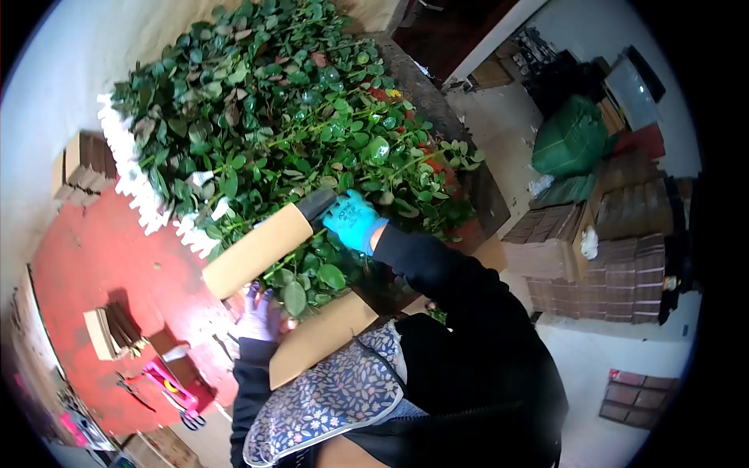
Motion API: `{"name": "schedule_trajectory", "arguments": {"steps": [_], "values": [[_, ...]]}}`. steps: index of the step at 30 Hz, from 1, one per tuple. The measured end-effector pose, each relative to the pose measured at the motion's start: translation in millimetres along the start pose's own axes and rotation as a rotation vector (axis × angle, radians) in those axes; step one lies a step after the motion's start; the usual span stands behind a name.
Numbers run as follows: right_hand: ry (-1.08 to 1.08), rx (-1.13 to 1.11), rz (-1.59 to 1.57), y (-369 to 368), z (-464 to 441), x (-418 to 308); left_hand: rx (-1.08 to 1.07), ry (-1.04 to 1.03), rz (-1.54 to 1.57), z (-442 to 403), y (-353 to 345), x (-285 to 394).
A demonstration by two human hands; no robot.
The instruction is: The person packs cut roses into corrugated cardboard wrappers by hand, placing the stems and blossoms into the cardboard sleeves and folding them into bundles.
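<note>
The upper cardboard panel (257,253) lies across leafy stems (331,277) on the red desk (82,269). The right hand (353,221) curls its fingers by one end; the left hand's (259,316) extend near the other. I cannot tell whether either grips. Cardboard should handle light and stiff, best held by its edges; leaves look soft, easily bruised.

right hand (353,223) gloved teal with dark print, left hand (260,318) lavender; green leafy stems (257,101), tan flat cardboard strips (257,251), red desk (82,261), blue-grey floral cloth apron (331,402).
</note>
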State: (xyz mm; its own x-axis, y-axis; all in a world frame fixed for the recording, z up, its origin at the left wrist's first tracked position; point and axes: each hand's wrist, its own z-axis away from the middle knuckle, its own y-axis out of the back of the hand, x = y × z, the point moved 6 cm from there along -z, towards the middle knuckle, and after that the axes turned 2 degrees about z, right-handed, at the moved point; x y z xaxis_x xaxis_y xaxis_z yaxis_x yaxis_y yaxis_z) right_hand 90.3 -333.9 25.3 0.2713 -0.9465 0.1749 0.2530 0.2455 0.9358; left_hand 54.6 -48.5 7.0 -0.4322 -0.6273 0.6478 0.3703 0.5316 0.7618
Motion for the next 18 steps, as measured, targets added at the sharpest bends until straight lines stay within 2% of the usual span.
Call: {"name": "schedule_trajectory", "arguments": {"steps": [2,5,6,8,10,12,13,14,17,18], "values": [[0.027,0.036,0.022,-8,-2,3,0.03,-0.035,0.011,1,1,3],[0.062,-0.169,-0.036,-20,2,-1,0.008,-0.013,0.011,0,3,4],[0.065,-0.174,-0.038,-9,8,-3,-0.006,0.007,0.028,-1,4,7],[0.041,-0.228,-0.168,8,19,-5,-0.019,0.013,0.031,0,9,12],[0.064,-0.188,-0.266,5,19,3,-0.008,-0.028,0.031,0,9,12],[-0.003,-0.295,-0.452,7,14,20,0.002,-0.019,0.033,0,6,8],[0.054,-0.254,-0.658,3,5,29,0.012,-0.011,0.04,0,6,8],[0.088,-0.446,-0.906,-19,-11,35,0.003,-0.008,0.037,-1,10,13],[0.029,-0.317,-0.889,-32,-39,58,-0.001,0.016,-0.058,0,8,8],[-0.015,-0.308,-0.609,-19,-41,60,0.035,-0.008,-0.079,0,8,9]]}}
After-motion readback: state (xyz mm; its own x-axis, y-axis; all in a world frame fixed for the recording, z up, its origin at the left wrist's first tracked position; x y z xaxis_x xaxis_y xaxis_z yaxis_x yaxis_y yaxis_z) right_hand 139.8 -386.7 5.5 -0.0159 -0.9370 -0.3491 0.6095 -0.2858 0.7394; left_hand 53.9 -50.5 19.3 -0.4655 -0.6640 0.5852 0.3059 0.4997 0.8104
